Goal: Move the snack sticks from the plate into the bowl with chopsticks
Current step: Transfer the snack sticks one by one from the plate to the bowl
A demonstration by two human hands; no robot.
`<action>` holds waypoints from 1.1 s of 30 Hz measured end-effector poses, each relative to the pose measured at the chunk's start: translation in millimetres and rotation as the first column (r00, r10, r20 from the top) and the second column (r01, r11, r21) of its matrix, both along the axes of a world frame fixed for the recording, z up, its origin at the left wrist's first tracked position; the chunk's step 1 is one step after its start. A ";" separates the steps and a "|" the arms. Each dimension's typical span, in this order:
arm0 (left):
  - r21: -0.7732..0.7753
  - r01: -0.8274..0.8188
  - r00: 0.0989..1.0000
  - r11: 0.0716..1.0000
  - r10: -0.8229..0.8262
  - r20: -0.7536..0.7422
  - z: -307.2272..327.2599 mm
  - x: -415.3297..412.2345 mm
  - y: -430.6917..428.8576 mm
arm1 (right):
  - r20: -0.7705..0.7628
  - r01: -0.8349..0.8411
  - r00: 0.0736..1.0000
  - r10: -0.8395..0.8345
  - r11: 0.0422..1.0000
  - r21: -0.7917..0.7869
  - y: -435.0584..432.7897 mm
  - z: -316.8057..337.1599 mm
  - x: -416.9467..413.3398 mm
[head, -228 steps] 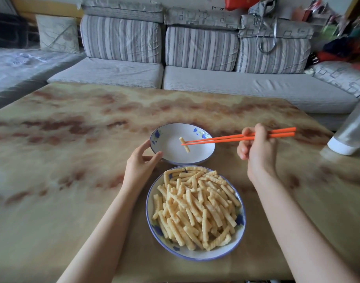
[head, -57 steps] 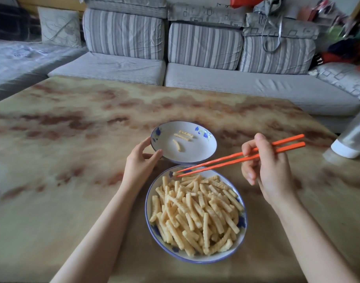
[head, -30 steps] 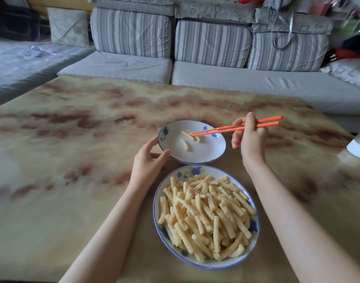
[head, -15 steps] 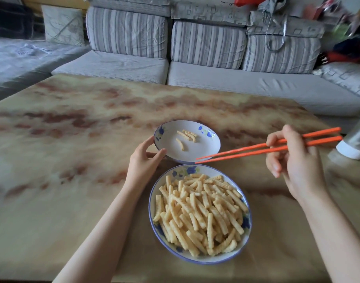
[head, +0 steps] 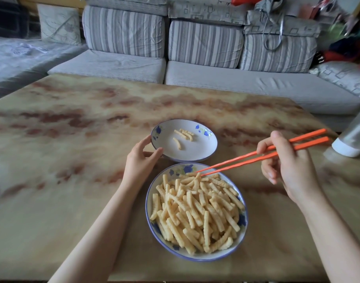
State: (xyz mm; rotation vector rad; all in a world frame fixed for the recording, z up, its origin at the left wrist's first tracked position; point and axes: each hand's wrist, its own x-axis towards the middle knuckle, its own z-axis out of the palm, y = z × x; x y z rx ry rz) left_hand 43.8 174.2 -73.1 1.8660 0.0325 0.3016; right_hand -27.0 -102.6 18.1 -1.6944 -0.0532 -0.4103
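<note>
A marbled table (head: pixel 62 180) carries a near plate (head: pixel 195 259) heaped with snack sticks (head: pixel 195 211). Just beyond it sits a smaller bowl (head: pixel 195 154) holding only a few. The left hand (head: pixel 140 160) cups the bowl's near-left rim. The right hand (head: pixel 289 166), off to the right, has its fingers (head: pixel 277 139) gripping orange chopsticks (head: pixel 256 156). These slant left and down, tips slightly apart at the pile's far edge. The bowl lies just beyond the tips.

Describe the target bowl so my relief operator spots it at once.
On the marbled table, two blue-flowered white dishes sit before the person. The bowl is the smaller, farther one, its rim gripped by the left hand. Unlike the heaped plate, it holds only a few snack sticks.
</note>
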 end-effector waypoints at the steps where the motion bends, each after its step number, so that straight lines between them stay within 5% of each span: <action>1: 0.001 0.000 1.000 1.000 0.000 0.001 0.0 -0.3 0.0 | 0.003 0.002 1.000 -0.002 1.000 0.001 1.1 -0.9 0.4; 8: -0.006 0.004 1.000 1.000 -0.004 -0.005 -0.4 0.1 0.4 | 0.056 0.060 0.996 -0.063 0.997 0.055 4.4 -1.2 0.4; 15: -0.005 0.002 1.000 1.000 -0.002 -0.006 -2.0 1.9 0.5 | 0.125 0.164 0.970 -0.208 0.942 0.292 12.2 4.1 23.9; 33: -0.010 0.010 1.000 1.000 -0.010 -0.024 -7.0 4.4 1.5 | 0.050 0.282 0.955 -0.292 0.948 0.149 36.1 -28.2 91.0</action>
